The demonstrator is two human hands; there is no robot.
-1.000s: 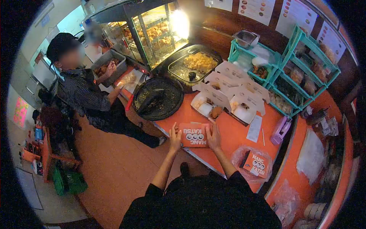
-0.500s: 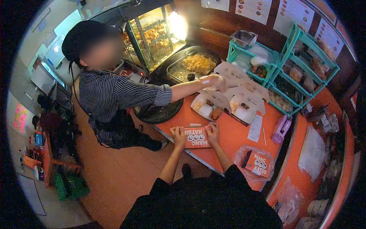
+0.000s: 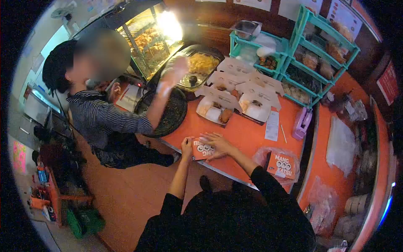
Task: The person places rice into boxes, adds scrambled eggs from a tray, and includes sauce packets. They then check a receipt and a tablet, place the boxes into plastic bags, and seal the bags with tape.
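Note:
A closed orange takeout box (image 3: 197,151) with white lettering sits at the front edge of the orange counter. Its left side is pinched in my left hand (image 3: 187,146), with the fingers closed. My right hand (image 3: 219,145) lies over the right part of the lid, its fingers spread and partly covering the print. Behind the box stand two open takeout boxes, a left box (image 3: 215,117) and a right box (image 3: 261,112), holding rice and fried pieces. More open boxes are behind them. A second closed takeout box (image 3: 282,164) lies to the right in clear plastic.
A co-worker (image 3: 109,113) stands at the left, one arm raised near a tray of fried food (image 3: 202,64). A lit display case (image 3: 149,42) is behind. Around the right side are a receipt (image 3: 272,126), a purple dispenser (image 3: 302,123) and teal baskets (image 3: 303,86).
My right hand has moved from the box's right edge onto its lid, fingers now spread. The co-worker's arm has drawn back left from the open boxes. The view has shifted.

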